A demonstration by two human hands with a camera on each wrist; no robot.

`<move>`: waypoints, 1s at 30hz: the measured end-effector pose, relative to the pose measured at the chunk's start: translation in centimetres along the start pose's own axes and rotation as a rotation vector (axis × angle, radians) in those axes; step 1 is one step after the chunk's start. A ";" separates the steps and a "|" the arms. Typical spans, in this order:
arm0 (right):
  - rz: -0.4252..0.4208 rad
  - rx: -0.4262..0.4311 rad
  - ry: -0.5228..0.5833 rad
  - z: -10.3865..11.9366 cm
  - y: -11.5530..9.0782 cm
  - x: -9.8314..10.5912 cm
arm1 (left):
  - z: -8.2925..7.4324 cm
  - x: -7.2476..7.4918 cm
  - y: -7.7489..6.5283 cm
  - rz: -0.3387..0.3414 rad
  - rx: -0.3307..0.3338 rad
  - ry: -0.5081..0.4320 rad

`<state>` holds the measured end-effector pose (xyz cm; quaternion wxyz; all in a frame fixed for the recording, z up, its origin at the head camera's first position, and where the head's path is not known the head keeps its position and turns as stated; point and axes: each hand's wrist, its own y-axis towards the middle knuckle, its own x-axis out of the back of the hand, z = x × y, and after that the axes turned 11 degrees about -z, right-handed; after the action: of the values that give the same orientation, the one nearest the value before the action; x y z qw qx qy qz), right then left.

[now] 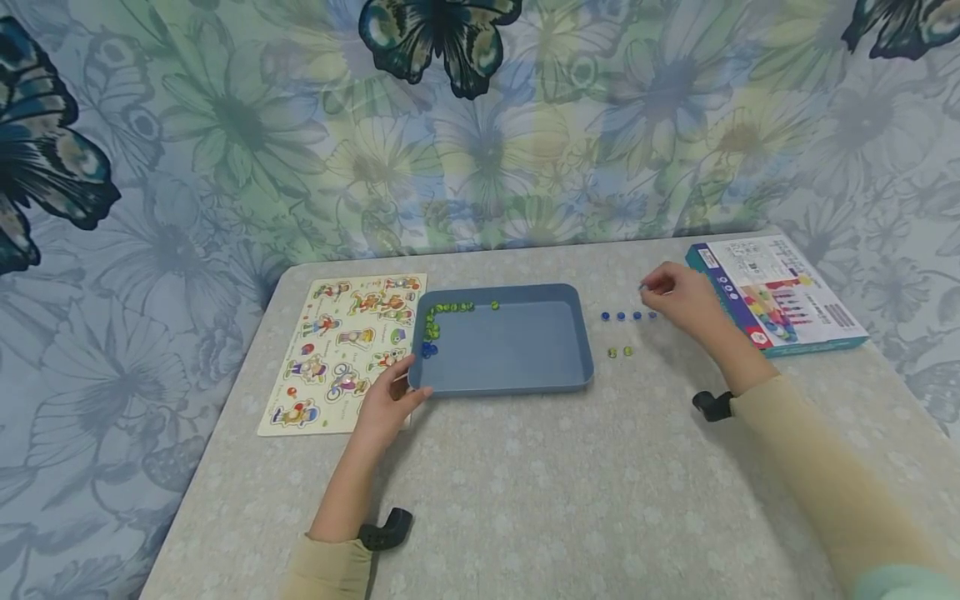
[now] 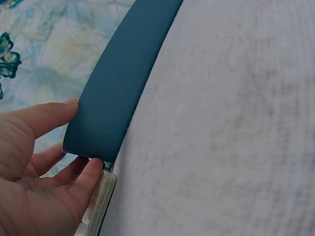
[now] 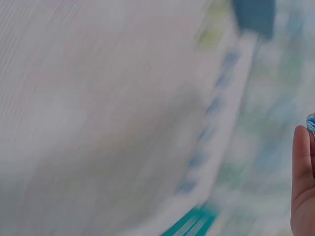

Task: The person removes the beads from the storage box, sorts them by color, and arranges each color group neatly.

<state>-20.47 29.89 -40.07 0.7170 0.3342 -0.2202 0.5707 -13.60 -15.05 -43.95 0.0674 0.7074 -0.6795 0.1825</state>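
Observation:
A blue-grey tray (image 1: 510, 350) lies in the middle of the table. My left hand (image 1: 387, 403) holds its near left corner, thumb on one wall and fingertips on the other, as the left wrist view (image 2: 54, 167) shows. Green marbles (image 1: 432, 323) run along the tray's far left edges, with dark blue marbles (image 1: 429, 350) below them and a lone green marble (image 1: 495, 305). Raised right of the tray, my right hand (image 1: 678, 296) pinches a small glass marble (image 3: 311, 121) with blue streaks. Beneath it, blue marbles (image 1: 621, 316) form a row; two green marbles (image 1: 619, 352) lie nearer.
A cream puzzle board (image 1: 352, 337) with cartoon figures lies left of the tray, close against it. At the right stands a flat, printed box (image 1: 787, 296) near my right forearm. A floral curtain (image 1: 480, 167) hangs behind the table.

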 end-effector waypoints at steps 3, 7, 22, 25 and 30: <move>-0.005 -0.083 -0.098 -3.6 0.1 1.8 | -1.1 0.1 -0.7 0.004 -0.002 0.009; 0.033 -0.155 -0.180 -6.5 -0.2 3.0 | -1.7 0.2 -1.1 0.011 -0.003 0.009; 0.162 -0.191 -0.327 -7.6 0.1 2.1 | 0.4 -0.1 0.3 0.011 -0.020 -0.019; 0.172 -0.190 -0.353 -7.4 0.1 2.0 | -0.9 0.1 -0.3 0.014 -0.012 -0.018; 0.194 -0.199 -0.390 -7.4 0.3 1.9 | -1.4 0.1 -0.7 0.013 -0.009 -0.011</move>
<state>-20.76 36.64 -43.70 0.6321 0.3430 -0.4408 0.5371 -13.13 -14.64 -42.50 0.0655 0.7039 -0.6851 0.1759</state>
